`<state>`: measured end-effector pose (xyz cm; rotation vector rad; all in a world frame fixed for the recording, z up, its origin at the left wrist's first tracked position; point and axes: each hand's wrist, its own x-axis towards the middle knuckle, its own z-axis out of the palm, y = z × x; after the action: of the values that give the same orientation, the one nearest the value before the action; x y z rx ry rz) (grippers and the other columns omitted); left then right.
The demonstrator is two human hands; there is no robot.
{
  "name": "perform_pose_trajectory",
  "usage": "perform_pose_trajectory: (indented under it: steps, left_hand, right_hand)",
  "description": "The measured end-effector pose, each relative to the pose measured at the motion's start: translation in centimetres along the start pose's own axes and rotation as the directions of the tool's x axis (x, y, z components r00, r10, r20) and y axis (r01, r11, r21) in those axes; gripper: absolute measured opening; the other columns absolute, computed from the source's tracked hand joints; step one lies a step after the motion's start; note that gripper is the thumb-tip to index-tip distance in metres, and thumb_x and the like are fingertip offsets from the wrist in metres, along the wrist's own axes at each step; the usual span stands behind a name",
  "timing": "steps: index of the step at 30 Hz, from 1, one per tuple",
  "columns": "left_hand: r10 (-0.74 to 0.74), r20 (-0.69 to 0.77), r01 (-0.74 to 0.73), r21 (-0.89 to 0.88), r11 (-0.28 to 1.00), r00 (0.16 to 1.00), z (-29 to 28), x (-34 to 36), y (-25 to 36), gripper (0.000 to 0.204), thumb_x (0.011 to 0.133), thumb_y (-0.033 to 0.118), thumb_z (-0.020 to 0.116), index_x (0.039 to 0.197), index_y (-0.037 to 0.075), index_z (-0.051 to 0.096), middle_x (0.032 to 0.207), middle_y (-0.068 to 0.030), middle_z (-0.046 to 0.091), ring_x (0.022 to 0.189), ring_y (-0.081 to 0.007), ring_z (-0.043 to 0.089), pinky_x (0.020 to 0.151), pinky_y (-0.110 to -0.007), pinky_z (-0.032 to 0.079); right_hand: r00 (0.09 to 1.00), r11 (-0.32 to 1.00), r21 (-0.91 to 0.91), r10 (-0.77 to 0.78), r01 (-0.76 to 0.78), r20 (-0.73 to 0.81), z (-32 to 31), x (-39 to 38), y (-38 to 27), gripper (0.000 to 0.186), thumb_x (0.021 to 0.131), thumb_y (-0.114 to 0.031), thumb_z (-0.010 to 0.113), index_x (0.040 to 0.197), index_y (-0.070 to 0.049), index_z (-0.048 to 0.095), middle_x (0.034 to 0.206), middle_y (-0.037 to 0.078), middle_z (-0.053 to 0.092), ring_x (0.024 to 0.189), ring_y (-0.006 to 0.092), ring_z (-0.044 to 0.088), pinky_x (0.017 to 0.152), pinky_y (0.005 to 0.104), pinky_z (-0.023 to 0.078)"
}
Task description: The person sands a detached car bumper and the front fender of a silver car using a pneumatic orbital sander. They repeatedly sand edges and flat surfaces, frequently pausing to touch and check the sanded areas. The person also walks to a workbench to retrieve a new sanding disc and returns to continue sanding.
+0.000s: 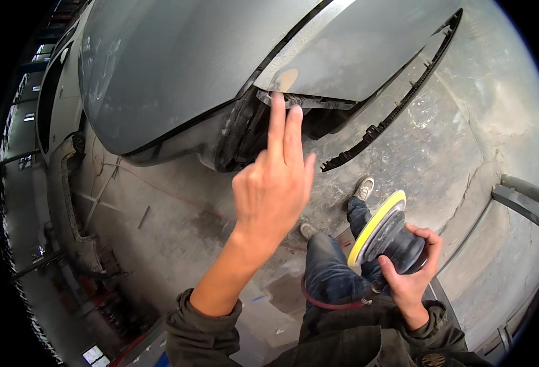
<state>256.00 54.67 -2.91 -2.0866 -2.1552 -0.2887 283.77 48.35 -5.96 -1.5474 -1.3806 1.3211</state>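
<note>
My left hand (270, 183) reaches up to the lower corner of a dull grey car panel (349, 55). Its index and middle fingers are stretched out, and the fingertips overlap the panel's edge just below a beige patch (286, 79); I cannot tell how firmly they touch. Nothing is held in that hand. Lower right, my right hand (417, 278) wraps round the dark body of a round orbital sander (399, 240). The sander's yellow-rimmed pad is tilted up and to the left, apart from the car. A reddish hose (330, 305) runs from the sander across my legs.
Left of a dark gap lies another large grey panel (171, 67). A black trim strip (398, 110) curves along the car's right side. A detached bumper (67, 208) and a light-coloured car (67, 92) are at the left. A metal stand (520, 205) is at the right.
</note>
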Motion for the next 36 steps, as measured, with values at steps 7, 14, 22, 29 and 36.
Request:
perform_pose_trajectory:
  steps: [7,14,22,29,36]
  left_hand:
    - [-0.111,0.011,0.104,-0.437,0.894,0.994,-3.6,-13.2,2.0,0.018,0.087,0.014,0.079,0.104,0.008,0.075,0.078,-0.0051,0.073,0.056,-0.0204,0.067,0.051,-0.03,0.051]
    - [-0.471,0.077,0.341,-0.793,0.506,0.879,-8.2,-30.1,3.1,0.036,0.103,0.016,0.053,0.132,-0.003,0.064,0.135,-0.0228,0.065,0.12,-0.0364,0.067,0.1,-0.044,0.053]
    - [-0.755,0.017,0.332,-0.904,0.268,0.656,-11.9,-48.2,-4.8,0.079,0.107,0.056,0.038,0.15,-0.01,0.039,0.146,-0.0247,0.051,0.133,-0.0344,0.052,0.112,-0.044,0.038]
    - [-0.899,0.093,0.392,-0.916,0.092,0.427,-7.7,-54.6,-7.7,0.064,0.109,0.036,0.045,0.152,-0.01,0.035,0.151,-0.0231,0.048,0.141,-0.0311,0.045,0.118,-0.042,0.032]
    - [-0.925,0.021,0.574,-0.79,0.217,0.379,-16.1,-44.6,-18.2,0.057,0.1,0.026,0.063,0.147,-0.004,0.05,0.139,-0.0247,0.061,0.129,-0.0296,0.06,0.109,-0.04,0.044]
  right_hand:
    - [0.997,0.992,0.123,-0.003,0.012,-0.075,2.2,-4.0,-0.4,0.075,0.071,-0.002,0.089,0.133,-0.002,0.047,0.129,0.013,0.055,0.119,0.0212,0.055,0.104,0.0353,0.046]
    - [0.929,0.927,0.369,-0.076,-0.068,0.362,10.7,-12.1,-1.4,0.071,0.071,-0.011,0.094,0.129,-0.007,0.052,0.128,0.009,0.063,0.114,0.0172,0.059,0.103,0.034,0.048]
    - [0.505,0.855,0.47,-0.314,-0.217,0.804,26.8,-23.3,-4.1,0.072,0.075,-0.008,0.092,0.132,-0.008,0.048,0.137,0.008,0.06,0.128,0.0166,0.053,0.111,0.0343,0.041]
    - [0.388,0.817,0.297,-0.099,-0.494,0.916,37.0,-24.0,-7.0,0.065,0.078,-0.002,0.087,0.132,-0.009,0.05,0.135,0.009,0.06,0.121,0.0179,0.057,0.099,0.0336,0.053]
    - [0.354,0.617,0.339,-0.104,-0.71,0.93,51.7,-18.8,-12.2,0.061,0.08,0.009,0.078,0.131,-0.008,0.049,0.131,0.015,0.061,0.086,0.0259,0.07,0.077,0.0393,0.06]
